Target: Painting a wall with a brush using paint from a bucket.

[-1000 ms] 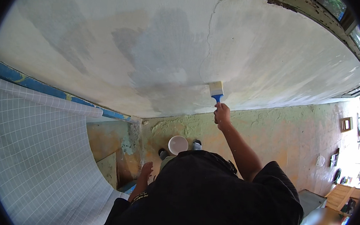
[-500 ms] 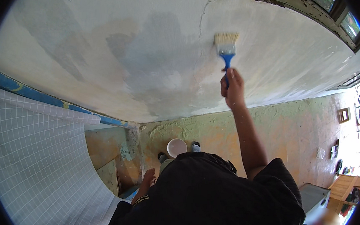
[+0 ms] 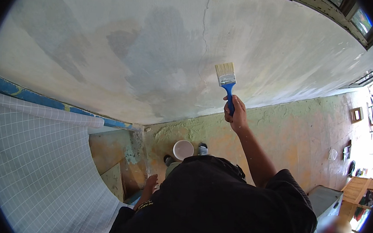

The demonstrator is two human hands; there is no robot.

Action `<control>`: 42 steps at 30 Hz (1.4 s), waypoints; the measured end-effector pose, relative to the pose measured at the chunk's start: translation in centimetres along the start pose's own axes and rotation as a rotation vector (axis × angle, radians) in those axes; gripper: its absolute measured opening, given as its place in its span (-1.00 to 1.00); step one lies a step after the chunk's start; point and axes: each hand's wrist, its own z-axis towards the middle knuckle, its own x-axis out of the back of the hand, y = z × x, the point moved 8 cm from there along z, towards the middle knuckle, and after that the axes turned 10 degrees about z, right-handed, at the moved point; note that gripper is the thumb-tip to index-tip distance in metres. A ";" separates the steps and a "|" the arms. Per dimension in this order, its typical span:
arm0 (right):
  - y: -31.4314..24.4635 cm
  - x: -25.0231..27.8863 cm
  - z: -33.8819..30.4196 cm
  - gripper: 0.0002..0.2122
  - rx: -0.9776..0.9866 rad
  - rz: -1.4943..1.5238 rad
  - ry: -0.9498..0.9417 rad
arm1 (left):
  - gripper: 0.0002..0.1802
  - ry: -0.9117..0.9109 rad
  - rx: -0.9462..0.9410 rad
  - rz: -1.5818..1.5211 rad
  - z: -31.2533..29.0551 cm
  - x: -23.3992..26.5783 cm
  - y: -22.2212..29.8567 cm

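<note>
In the head view, my right hand (image 3: 238, 115) is closed round the blue handle of a wide paintbrush (image 3: 226, 78). Its pale bristles point up at the wall (image 3: 170, 49), which has grey, damp-looking patches and a thin crack. Whether the bristle tips touch the wall I cannot tell. Low beside my body hangs my left hand (image 3: 151, 183), fingers loosely apart and partly hidden by my dark shirt; nothing shows in it. A white round bucket (image 3: 183, 149) stands on the floor between my feet.
A pale checked sheet (image 3: 38, 157) hangs at the left below a blue ledge (image 3: 26, 96). At upper right is a worn window frame (image 3: 326, 13). A grey cabinet (image 3: 324, 199) and wooden furniture (image 3: 356, 191) stand at lower right, with a small wooden stool (image 3: 356, 115) farther off.
My right hand has brought the paintbrush down the wall and slightly left, tilting it a little. My left hand has shifted slightly and shows less of its fingers.
</note>
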 end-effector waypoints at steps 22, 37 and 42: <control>-2.9 -1.3 8.3 -0.73 0.369 -0.287 0.069 | -0.41 0.025 -0.068 0.006 1.5 1.0 0.4; -2.4 0.9 4.1 -0.78 -0.130 -0.127 0.149 | -0.46 0.052 -0.247 -0.049 -0.9 0.7 2.9; -17.0 -9.8 0.7 -0.80 0.399 -0.277 0.010 | -0.45 0.019 -0.212 0.014 -0.7 0.3 4.3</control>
